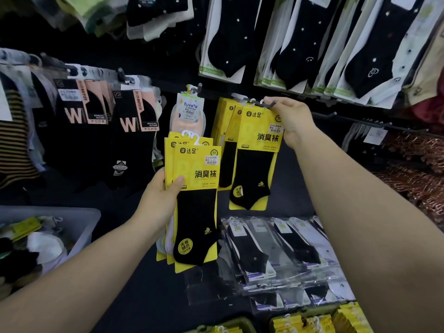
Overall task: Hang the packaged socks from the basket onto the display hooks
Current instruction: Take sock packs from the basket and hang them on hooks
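At the bottom edge, spare yellow packs (312,320) are lying in trays. To the left, the translucent basket (81,224) is holding mixed sock packs, one of them with a yellow card.

The left hand (159,200) is grasping a stack of sock packs (195,186), black socks on yellow cards. The grip is clenched on the stack's left edge, with the thumb pressing on the front card and the fingers wrapping behind. The stack is standing upright with white hanger tabs at its top, well apart from the basket.

Just right of the stack, clear-wrapped packs (271,253) are lying fanned on the dark counter.

Further up, the right hand (292,121) is grasping the top right corner of a single yellow pack (259,145). The grip is closed on the card, and the fingertips are curling over its top edge beside the white hanger tab. The tab is touching the front end of the display hook (263,103). Whether the tab is threaded on cannot be told. Matching packs are hanging behind it.

Beyond, a TuYaYa pack (189,109) is hanging on the neighbouring hook to the left. Black W-marked packs (131,121) are hanging further left. Dotted black socks (300,44) are filling the upper row.
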Demonstrator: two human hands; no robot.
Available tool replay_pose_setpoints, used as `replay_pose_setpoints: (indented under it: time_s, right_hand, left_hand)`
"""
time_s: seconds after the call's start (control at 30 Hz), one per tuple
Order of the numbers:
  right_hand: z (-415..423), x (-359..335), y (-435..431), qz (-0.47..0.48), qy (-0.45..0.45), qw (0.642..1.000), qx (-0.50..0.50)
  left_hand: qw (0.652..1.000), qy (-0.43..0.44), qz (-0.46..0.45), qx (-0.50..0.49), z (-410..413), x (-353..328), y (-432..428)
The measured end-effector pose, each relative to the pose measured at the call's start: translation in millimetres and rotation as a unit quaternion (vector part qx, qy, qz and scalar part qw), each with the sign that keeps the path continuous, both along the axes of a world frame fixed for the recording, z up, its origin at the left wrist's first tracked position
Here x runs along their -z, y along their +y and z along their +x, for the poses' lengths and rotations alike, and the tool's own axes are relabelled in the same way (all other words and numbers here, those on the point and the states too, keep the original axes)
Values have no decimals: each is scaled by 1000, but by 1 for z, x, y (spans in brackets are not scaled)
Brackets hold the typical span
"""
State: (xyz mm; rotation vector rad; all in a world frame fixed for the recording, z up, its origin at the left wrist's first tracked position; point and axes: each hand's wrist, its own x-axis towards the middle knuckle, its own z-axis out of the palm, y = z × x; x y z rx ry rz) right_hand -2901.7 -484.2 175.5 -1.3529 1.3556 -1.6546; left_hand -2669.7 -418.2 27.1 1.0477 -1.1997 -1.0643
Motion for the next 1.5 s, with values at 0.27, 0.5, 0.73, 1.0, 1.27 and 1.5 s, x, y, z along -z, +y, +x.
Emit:
replay_pose_setpoints:
  time_s: [0.27,0.5,0.73,1.0,1.27,1.5]
  right_hand:
    - [17,8,-7,-23,-55,992,115]
    - [53,67,44,-60,140,986,71]
    - [36,67,60,23,138,990,-14]
    - [3,48,50,-35,12,996,84]
    - [14,16,23,-57,61,994,65]
    - [27,7,-19,25,60,988,142]
  left_hand:
    - [997,49,-5,56,-11,-4,1]
    - [992,93,18,87,-20,-5,2]
    - [987,108,-12,120,-37,0,11]
    - [996,73,-15,52,-22,3,5]
    - [999,26,-23,2,-6,-1,0]
    - [999,23,-26,38,-7,0,1]
